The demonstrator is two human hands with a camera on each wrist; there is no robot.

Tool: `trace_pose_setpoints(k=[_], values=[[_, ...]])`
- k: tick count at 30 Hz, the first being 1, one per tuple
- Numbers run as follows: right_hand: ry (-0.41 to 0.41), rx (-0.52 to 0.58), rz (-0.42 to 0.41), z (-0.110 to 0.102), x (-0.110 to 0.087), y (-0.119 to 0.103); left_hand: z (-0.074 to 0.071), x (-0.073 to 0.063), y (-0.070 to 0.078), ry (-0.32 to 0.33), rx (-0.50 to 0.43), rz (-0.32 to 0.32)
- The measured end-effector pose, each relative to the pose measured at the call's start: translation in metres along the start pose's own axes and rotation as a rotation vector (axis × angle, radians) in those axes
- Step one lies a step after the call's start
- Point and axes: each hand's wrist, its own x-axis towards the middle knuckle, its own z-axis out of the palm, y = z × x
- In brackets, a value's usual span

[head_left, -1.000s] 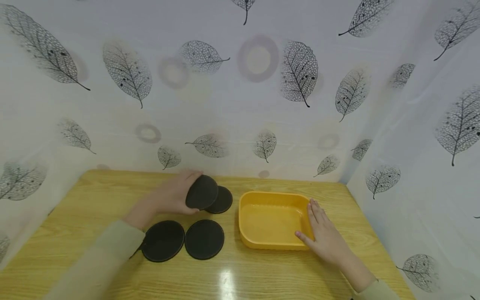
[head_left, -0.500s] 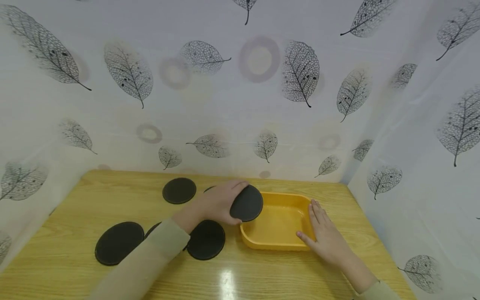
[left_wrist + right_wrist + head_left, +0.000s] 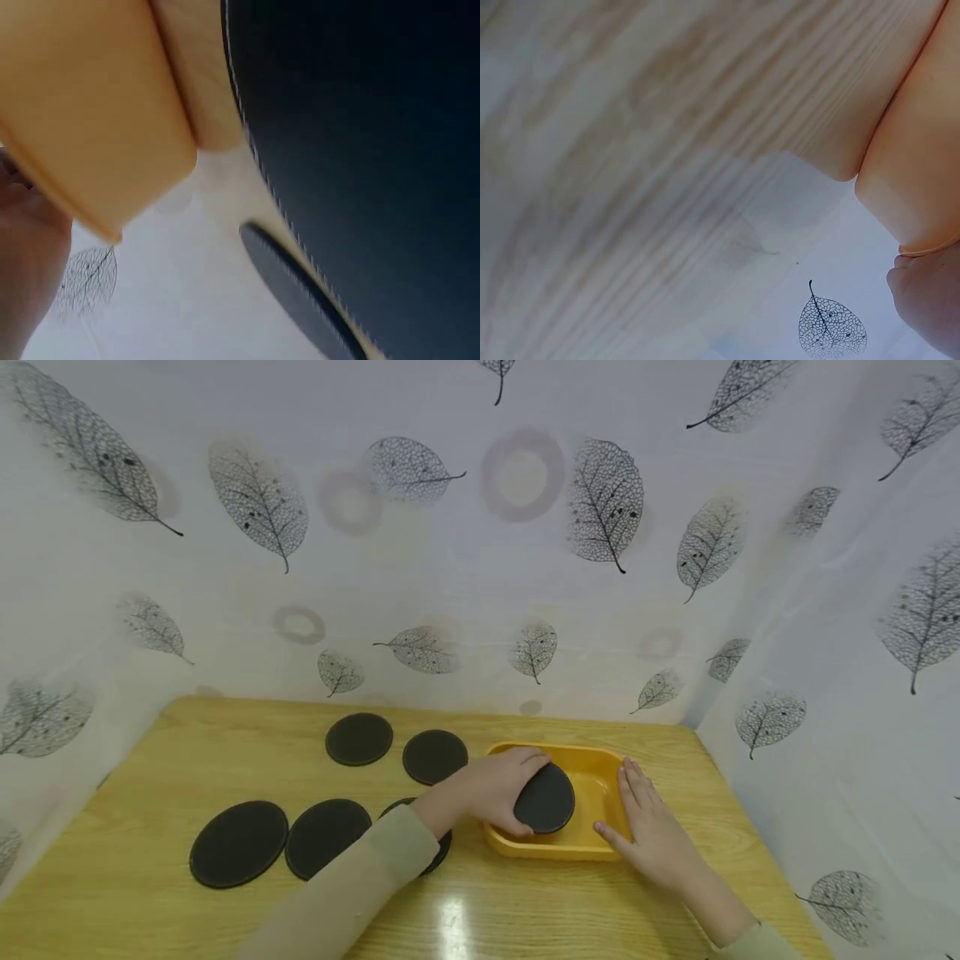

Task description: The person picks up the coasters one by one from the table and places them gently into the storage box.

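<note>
My left hand (image 3: 504, 787) pinches a round black coaster (image 3: 546, 799) by its edge, thumb near and fingers far. It holds the coaster tilted over the left part of a yellow rectangular plastic tub (image 3: 592, 847). My right hand (image 3: 660, 831) rests against the tub's right rim with straight fingers, its thumb reaching over the near corner. In the left wrist view, a black coaster with a stitched edge (image 3: 375, 165) looms large beside the tub's outer wall (image 3: 97, 112). The right wrist view catches a bit of the hand (image 3: 934, 296) at the tub's rim.
Several black coasters lie on the wooden table (image 3: 225, 760). Two are at the back, a coaster (image 3: 359, 739) and another coaster (image 3: 433, 756); others form a front row (image 3: 238, 844), one partly under the left sleeve. A leaf-patterned white curtain (image 3: 450, 568) surrounds the table's back and sides.
My left hand has carried the coaster rightward from the back coasters to over the tub, uncovering the coasters at the back and far left. The right hand has stayed at the rim.
</note>
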Motion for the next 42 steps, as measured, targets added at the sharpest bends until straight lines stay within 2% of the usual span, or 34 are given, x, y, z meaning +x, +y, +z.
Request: trace_pose_setpoints(k=[5, 11, 17, 21, 26, 32, 37, 42], values=[[0.000, 0.005, 0.007, 0.000, 0.000, 0.000, 0.008, 0.009, 0.004, -0.079, 0.063, -0.034], [0.008, 0.004, 0.012, 0.000, 0.000, 0.000, 0.011, 0.013, 0.009, -0.168, 0.187, -0.078], [0.012, -0.004, 0.015, 0.000, 0.001, 0.001, 0.012, 0.014, 0.012, -0.205, 0.234, -0.097], [0.009, -0.002, 0.023, 0.000, 0.001, 0.001, 0.011, 0.013, 0.011, -0.191, 0.225, -0.081], [0.016, 0.008, 0.019, 0.000, 0.000, 0.001, 0.008, 0.009, 0.007, -0.151, 0.157, -0.049], [0.016, 0.011, 0.014, 0.000, -0.001, 0.001, -0.004, -0.002, -0.010, -0.089, 0.066, -0.007], [0.015, 0.021, 0.017, 0.000, 0.000, 0.001, -0.021, -0.016, -0.030, -0.023, -0.033, -0.031], [0.010, 0.028, 0.019, 0.000, 0.000, 0.000, -0.040, -0.034, -0.045, 0.016, -0.075, -0.073]])
